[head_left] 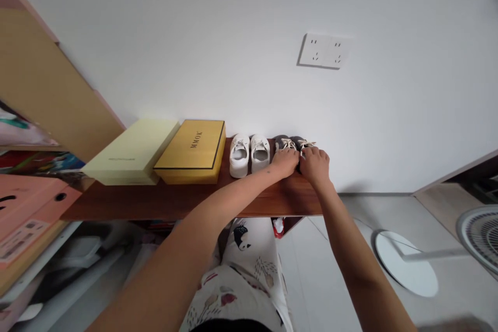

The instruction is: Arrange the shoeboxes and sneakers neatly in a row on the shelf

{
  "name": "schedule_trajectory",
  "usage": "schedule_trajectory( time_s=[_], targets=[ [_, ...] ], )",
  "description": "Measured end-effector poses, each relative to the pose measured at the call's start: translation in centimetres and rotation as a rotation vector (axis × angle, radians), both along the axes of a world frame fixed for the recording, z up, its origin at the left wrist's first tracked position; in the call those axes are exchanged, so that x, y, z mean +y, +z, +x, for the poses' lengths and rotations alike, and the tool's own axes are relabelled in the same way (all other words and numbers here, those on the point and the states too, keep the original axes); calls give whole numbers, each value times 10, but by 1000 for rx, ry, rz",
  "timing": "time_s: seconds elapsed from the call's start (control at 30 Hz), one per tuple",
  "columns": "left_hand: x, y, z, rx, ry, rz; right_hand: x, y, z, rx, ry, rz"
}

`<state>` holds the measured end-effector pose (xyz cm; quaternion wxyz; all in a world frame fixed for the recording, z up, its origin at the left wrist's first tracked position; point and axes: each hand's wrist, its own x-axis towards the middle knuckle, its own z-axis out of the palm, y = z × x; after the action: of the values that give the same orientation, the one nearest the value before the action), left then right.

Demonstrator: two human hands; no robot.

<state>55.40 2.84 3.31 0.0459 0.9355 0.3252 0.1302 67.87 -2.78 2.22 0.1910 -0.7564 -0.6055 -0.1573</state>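
Observation:
Two dark shoes with pale laces stand side by side at the right end of a reddish-brown wooden shelf (175,202). My left hand (286,162) is closed over the heel end of the left dark shoe (283,142). On the right dark shoe (302,142), my right hand (315,163) grips the heel end in the same way. Both heels are hidden under my fingers. Just left of my hands sits a pair of white shoes, the left white shoe (239,166) and the right white shoe (260,165), toes toward the wall.
A yellow shoebox (190,150) and a pale green box (132,150) lie on the shelf's left part. Behind is a white wall with a socket plate (321,52). A pink box (31,212) stands at far left. A fan (482,236) and its round base (406,264) are at right.

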Motion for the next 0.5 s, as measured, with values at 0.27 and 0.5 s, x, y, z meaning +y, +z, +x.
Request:
schedule_trajectory(
  time_s=[0.27,0.5],
  targets=[
    [-69,-41,-135,-146,38,-184,-61,-24,-76,447,425,-34],
    [-112,-87,-310,-368,236,-357,-91,-80,-195,1405,536,-263]
  ],
)
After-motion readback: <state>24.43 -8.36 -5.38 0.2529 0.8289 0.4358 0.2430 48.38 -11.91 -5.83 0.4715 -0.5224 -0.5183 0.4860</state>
